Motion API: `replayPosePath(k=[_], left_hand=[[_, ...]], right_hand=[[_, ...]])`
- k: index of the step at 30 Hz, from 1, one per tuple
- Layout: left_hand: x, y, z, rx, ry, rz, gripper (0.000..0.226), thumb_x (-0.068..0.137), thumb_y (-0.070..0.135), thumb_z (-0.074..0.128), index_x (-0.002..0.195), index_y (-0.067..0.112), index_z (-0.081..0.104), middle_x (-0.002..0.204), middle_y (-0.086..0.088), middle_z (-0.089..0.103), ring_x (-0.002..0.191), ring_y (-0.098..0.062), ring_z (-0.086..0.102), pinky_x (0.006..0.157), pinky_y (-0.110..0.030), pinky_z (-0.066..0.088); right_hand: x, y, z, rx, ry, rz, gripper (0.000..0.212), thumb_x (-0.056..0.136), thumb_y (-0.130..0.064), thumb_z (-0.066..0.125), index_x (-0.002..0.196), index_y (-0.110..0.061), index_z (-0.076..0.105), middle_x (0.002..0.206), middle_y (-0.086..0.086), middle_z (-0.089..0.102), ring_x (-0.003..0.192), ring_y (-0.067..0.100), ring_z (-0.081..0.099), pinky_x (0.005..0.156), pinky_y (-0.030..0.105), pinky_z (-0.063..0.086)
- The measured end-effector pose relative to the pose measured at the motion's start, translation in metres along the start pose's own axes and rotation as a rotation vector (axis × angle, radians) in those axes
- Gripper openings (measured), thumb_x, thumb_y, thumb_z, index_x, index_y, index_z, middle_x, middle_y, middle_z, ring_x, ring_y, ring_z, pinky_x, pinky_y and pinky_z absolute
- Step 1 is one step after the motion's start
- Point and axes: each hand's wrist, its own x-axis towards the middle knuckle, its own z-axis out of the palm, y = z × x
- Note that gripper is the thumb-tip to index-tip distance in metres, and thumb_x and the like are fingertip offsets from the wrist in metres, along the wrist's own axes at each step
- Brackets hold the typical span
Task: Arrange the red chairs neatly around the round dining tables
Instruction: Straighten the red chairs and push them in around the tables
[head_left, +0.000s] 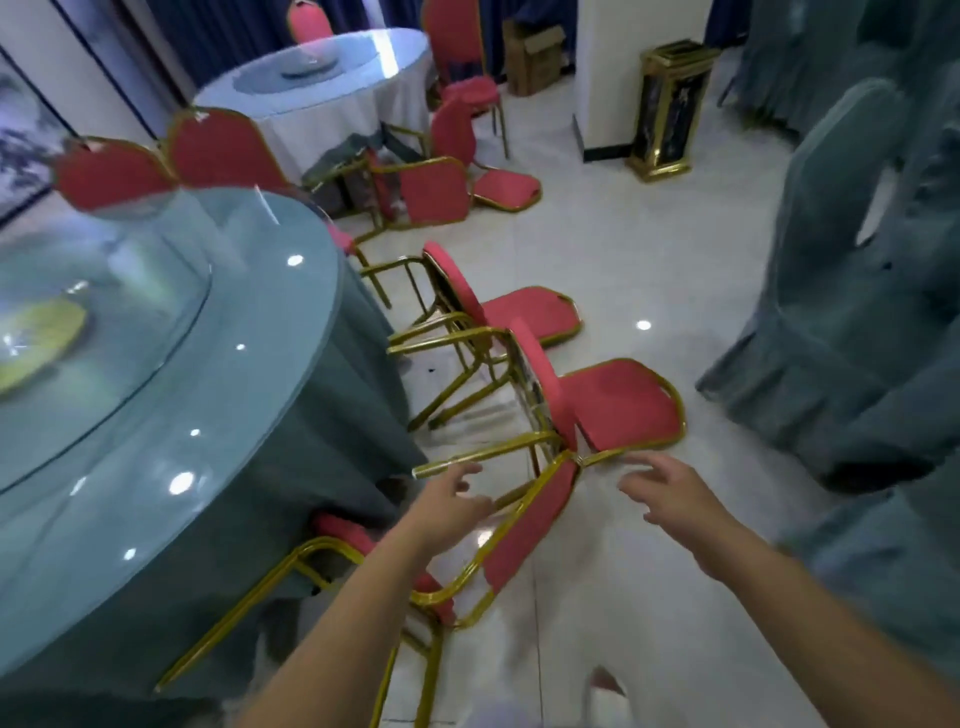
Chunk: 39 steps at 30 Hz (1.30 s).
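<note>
Both forearms reach forward from the bottom of the head view, and the left hand (449, 499) and right hand (670, 493) hover with fingers spread and loose, holding nothing, just above a tipped red chair (524, 525) that lies on its side on the pale floor (649, 249). Its gold tube frame runs under the left palm, but whether skin touches metal cannot be told. Just beyond it a second fallen chair (623, 402) lies with its backrest flat on the floor and legs pointing toward the table, and a third fallen chair (524, 312) sits right behind that one, their frames overlapping. Farther off, more overturned chairs (441, 192) lie in a heap near the white-clothed round table (322, 93). By the look of it the job is barely under way: only two upright chairs (171, 161) stand tucked against the far rim of the near round tabletop (171, 374), with its teal cloth and glass turntable, and one upright chair (462, 62) stands beside the white table. All the fallen ones remain to be righted and spaced around the tables. These chairs share red padded seats and backs edged in shiny gold metal.
</note>
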Motion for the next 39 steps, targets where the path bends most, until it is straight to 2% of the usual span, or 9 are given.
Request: replayPosePath(k=[8, 11, 16, 19, 21, 24, 28, 35, 39], left_hand=[[0.114, 0.032, -0.027, -0.06, 0.009, -0.111, 0.05, 0.093, 0.022, 0.064, 0.139, 0.026, 0.047, 0.111, 0.006, 0.058, 0.088, -0.008, 0.062, 0.054, -0.011, 0.046], [0.175, 0.039, -0.03, -0.012, -0.026, -0.157, 0.048, 0.094, 0.023, 0.064, 0.139, 0.026, 0.047, 0.107, 0.004, 0.057, 0.092, -0.011, 0.059, 0.065, -0.019, 0.047], [0.272, 0.049, -0.004, 0.158, -0.145, -0.267, 0.052, 0.084, 0.034, 0.067, 0.131, 0.018, 0.053, 0.119, -0.009, 0.06, 0.102, -0.025, 0.061, 0.087, -0.038, 0.055], [0.326, 0.037, 0.025, 0.267, -0.234, -0.296, 0.035, 0.089, 0.032, 0.065, 0.121, 0.019, 0.059, 0.113, -0.007, 0.061, 0.101, -0.027, 0.063, 0.083, -0.031, 0.053], [0.352, 0.024, 0.046, 0.289, -0.282, -0.31, 0.027, 0.093, 0.015, 0.061, 0.12, 0.014, 0.061, 0.1, 0.0, 0.063, 0.1, -0.02, 0.066, 0.068, -0.022, 0.049], [0.384, -0.003, 0.079, 0.237, -0.278, -0.347, 0.045, 0.088, 0.017, 0.069, 0.132, 0.015, 0.058, 0.1, 0.009, 0.064, 0.08, 0.001, 0.06, 0.063, -0.007, 0.039], [0.434, -0.05, 0.131, 0.291, -0.296, -0.494, 0.065, 0.087, 0.034, 0.07, 0.143, 0.011, 0.046, 0.14, -0.011, 0.053, 0.123, -0.026, 0.054, 0.094, -0.026, 0.044], [0.52, -0.109, 0.235, 0.486, -0.343, -0.521, 0.075, 0.08, 0.049, 0.071, 0.138, 0.011, 0.043, 0.135, -0.015, 0.055, 0.125, -0.036, 0.052, 0.101, -0.041, 0.046], [0.546, -0.133, 0.273, 0.618, -0.245, -0.497, 0.032, 0.087, 0.032, 0.062, 0.117, 0.02, 0.055, 0.12, -0.009, 0.064, 0.113, -0.031, 0.061, 0.085, -0.034, 0.046]], right_hand=[[0.176, -0.067, 0.037, -0.048, -0.127, 0.052, 0.033, 0.091, -0.024, 0.068, 0.124, -0.021, 0.064, 0.103, -0.007, 0.064, 0.09, 0.013, 0.062, 0.065, 0.027, 0.045], [0.225, -0.075, 0.037, -0.116, -0.128, 0.093, 0.036, 0.091, -0.022, 0.067, 0.126, -0.016, 0.062, 0.098, -0.005, 0.063, 0.08, 0.01, 0.058, 0.058, 0.023, 0.041], [0.293, -0.061, 0.014, -0.291, -0.121, 0.198, 0.041, 0.09, -0.022, 0.066, 0.129, -0.014, 0.058, 0.111, 0.001, 0.061, 0.097, 0.017, 0.058, 0.077, 0.028, 0.046], [0.336, -0.035, 0.0, -0.343, -0.106, 0.243, 0.039, 0.089, -0.024, 0.065, 0.127, -0.014, 0.059, 0.099, -0.003, 0.061, 0.085, 0.013, 0.058, 0.065, 0.023, 0.043], [0.36, -0.01, -0.006, -0.386, -0.12, 0.31, 0.043, 0.09, -0.027, 0.063, 0.131, -0.016, 0.056, 0.11, 0.002, 0.06, 0.087, 0.015, 0.058, 0.062, 0.022, 0.041], [0.396, 0.039, -0.008, -0.443, -0.184, 0.432, 0.048, 0.091, -0.028, 0.062, 0.136, -0.019, 0.052, 0.118, 0.005, 0.055, 0.084, 0.016, 0.06, 0.062, 0.021, 0.045], [0.447, 0.113, -0.002, -0.495, -0.266, 0.524, 0.051, 0.089, -0.029, 0.065, 0.137, -0.018, 0.052, 0.115, 0.005, 0.054, 0.095, 0.02, 0.057, 0.07, 0.027, 0.043], [0.509, 0.23, -0.015, -0.615, -0.384, 0.62, 0.047, 0.089, -0.028, 0.061, 0.134, -0.021, 0.053, 0.13, 0.01, 0.058, 0.108, 0.025, 0.057, 0.088, 0.029, 0.043], [0.523, 0.264, -0.049, -0.663, -0.392, 0.662, 0.05, 0.09, -0.03, 0.062, 0.138, -0.02, 0.05, 0.133, 0.009, 0.057, 0.111, 0.026, 0.06, 0.088, 0.028, 0.045]])
